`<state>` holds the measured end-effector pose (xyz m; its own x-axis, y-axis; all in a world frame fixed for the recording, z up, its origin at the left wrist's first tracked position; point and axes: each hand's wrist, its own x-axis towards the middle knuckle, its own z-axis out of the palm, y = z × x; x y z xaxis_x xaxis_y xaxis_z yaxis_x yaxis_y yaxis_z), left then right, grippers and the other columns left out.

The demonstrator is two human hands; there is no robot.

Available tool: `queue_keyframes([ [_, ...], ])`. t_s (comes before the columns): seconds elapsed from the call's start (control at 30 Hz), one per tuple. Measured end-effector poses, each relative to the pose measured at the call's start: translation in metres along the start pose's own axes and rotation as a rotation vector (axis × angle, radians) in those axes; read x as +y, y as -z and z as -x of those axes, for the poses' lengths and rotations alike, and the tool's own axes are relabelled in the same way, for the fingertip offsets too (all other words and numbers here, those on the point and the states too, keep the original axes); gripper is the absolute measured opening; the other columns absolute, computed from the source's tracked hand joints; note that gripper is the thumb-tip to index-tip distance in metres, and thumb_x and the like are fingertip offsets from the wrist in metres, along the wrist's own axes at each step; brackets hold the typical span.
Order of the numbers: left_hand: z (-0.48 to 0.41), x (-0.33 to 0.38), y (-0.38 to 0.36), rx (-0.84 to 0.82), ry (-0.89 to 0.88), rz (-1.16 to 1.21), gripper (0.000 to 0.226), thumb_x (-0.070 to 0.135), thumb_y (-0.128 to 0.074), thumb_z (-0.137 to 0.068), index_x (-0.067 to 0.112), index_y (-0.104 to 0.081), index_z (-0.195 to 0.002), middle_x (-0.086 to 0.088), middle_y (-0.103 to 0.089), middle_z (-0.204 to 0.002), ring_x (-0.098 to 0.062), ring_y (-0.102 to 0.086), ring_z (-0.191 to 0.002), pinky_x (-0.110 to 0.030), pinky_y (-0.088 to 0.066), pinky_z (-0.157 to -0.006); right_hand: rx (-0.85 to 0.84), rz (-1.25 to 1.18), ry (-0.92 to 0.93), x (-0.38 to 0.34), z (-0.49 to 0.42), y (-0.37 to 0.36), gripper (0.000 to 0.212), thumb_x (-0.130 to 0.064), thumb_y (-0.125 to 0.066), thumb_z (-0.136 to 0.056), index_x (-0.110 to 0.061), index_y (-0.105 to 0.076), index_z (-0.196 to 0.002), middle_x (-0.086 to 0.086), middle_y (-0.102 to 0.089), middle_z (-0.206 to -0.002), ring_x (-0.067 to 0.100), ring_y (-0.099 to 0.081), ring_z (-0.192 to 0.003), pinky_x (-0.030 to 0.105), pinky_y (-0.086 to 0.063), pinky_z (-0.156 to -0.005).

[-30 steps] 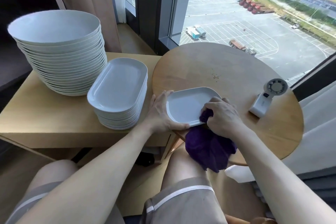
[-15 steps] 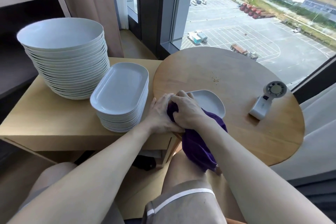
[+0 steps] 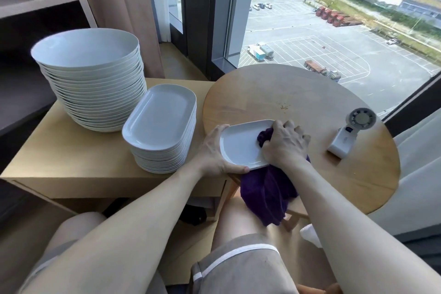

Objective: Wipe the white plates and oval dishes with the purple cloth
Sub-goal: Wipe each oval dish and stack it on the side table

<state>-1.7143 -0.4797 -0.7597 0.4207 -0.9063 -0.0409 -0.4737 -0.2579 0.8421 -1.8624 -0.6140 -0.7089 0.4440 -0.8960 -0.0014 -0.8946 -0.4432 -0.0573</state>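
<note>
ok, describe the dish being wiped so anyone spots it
Find the round wooden table. At its near left edge, the left hand holds one white oval dish. Unlike the stacked dishes beside it, it is single, with the purple cloth on it.

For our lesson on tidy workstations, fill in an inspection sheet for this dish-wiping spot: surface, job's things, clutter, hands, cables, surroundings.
Surface: round table beside a square table; crumbs on the round one.
Job's things: dish at the round table's near edge; purple cloth on it, hanging off; stack of oval dishes and stack of plates on the square table.
Clutter: handheld fan on the round table.
Hands: left hand holds the dish's edge; right hand grips the cloth on it.
Cables: nothing seen.
Surroundings: window, curtain, shelf.
</note>
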Motion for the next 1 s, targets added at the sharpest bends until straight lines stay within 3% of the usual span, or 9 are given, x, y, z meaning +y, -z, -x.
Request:
queue_keyframes([
  [0.07,0.001,0.001,0.001,0.010,0.000,0.002,0.126,0.052,-0.101,-0.047,0.030,-0.033,-0.150,0.015,-0.041,-0.138,-0.007,-0.041,-0.127,-0.026,-0.035,-0.106,-0.001,-0.017,-0.013,0.001,0.007,0.000,0.031,-0.031,-0.051,-0.088,-0.019,-0.052,-0.117,0.008,-0.051,-0.123,0.034,-0.043,-0.119,0.046,-0.032,-0.099],
  [0.17,0.003,0.003,0.002,-0.004,0.015,0.005,0.132,0.065,-0.094,-0.039,0.032,-0.032,-0.151,0.017,-0.039,-0.135,-0.006,-0.040,-0.125,-0.026,-0.034,-0.104,-0.038,-0.049,0.010,0.005,0.016,0.002,0.030,-0.029,-0.050,-0.087,-0.020,-0.054,-0.115,0.008,-0.052,-0.124,0.033,-0.043,-0.119,0.045,-0.034,-0.098],
  [0.3,0.002,0.002,0.003,-0.033,0.030,-0.039,0.138,0.078,-0.084,-0.034,0.036,-0.027,-0.153,0.021,-0.035,-0.141,-0.008,-0.037,-0.132,-0.035,-0.035,-0.114,-0.095,-0.107,0.074,0.007,0.026,0.004,0.030,-0.024,-0.051,-0.084,-0.024,-0.057,-0.114,0.004,-0.053,-0.124,0.030,-0.041,-0.118,0.039,-0.031,-0.089],
  [0.43,0.001,0.003,0.006,-0.052,0.047,-0.141,0.139,0.087,-0.077,-0.033,0.041,-0.024,-0.152,0.028,-0.032,-0.140,-0.015,-0.032,-0.136,-0.046,-0.030,-0.119,-0.139,-0.240,0.102,0.007,0.035,0.005,0.028,-0.022,-0.053,-0.082,-0.031,-0.057,-0.108,-0.005,-0.049,-0.108,0.026,-0.039,-0.119,0.036,-0.032,-0.092],
  [0.53,0.003,0.008,0.007,-0.063,0.070,-0.158,0.142,0.087,-0.075,-0.032,0.039,-0.022,-0.155,0.020,-0.032,-0.153,-0.017,-0.028,-0.141,-0.050,-0.019,-0.125,-0.146,-0.396,0.123,0.004,0.043,0.006,0.023,-0.018,-0.053,-0.079,-0.034,-0.055,-0.096,-0.013,-0.046,-0.094,0.022,-0.040,-0.110,0.034,-0.033,-0.091],
  [0.63,0.002,0.015,0.011,-0.093,0.059,-0.223,0.142,0.087,-0.077,-0.037,0.033,-0.022,-0.156,0.016,-0.035,-0.151,-0.010,-0.029,-0.132,-0.050,-0.017,-0.125,-0.147,-0.531,0.122,0.006,0.048,0.009,0.022,-0.014,-0.053,-0.078,-0.031,-0.058,-0.091,-0.014,-0.050,-0.093,0.021,-0.042,-0.108,0.037,-0.040,-0.093],
  [0.8,-0.011,0.030,0.018,-0.190,-0.008,-0.499,0.148,0.080,-0.084,-0.051,0.016,-0.009,-0.162,0.004,-0.013,-0.163,-0.022,-0.013,-0.152,-0.045,-0.013,-0.127,-0.075,-0.709,-0.010,0.028,0.036,0.029,0.023,-0.012,-0.054,-0.074,-0.029,-0.065,-0.086,-0.003,-0.062,-0.100,0.025,-0.057,-0.101,0.034,-0.049,-0.080],
  [0.9,-0.013,0.035,0.014,-0.250,-0.048,-0.512,0.153,0.078,-0.085,-0.054,0.025,0.009,-0.163,0.007,0.001,-0.167,-0.018,0.002,-0.155,-0.040,-0.002,-0.126,0.029,-0.811,-0.070,0.037,0.026,0.041,0.024,-0.012,-0.053,-0.072,-0.027,-0.065,-0.086,0.000,-0.065,-0.101,0.028,-0.059,-0.104,0.038,-0.053,-0.088],
  [1.0,-0.017,0.039,0.009,-0.249,-0.066,-0.523,0.150,0.072,-0.088,-0.055,0.030,0.008,-0.163,0.002,-0.009,-0.165,-0.020,-0.004,-0.154,-0.038,-0.006,-0.124,0.107,-0.819,-0.089,0.037,0.023,0.043,0.024,-0.010,-0.053,-0.075,-0.027,-0.065,-0.088,0.000,-0.063,-0.102,0.029,-0.057,-0.107,0.037,-0.051,-0.092],
])
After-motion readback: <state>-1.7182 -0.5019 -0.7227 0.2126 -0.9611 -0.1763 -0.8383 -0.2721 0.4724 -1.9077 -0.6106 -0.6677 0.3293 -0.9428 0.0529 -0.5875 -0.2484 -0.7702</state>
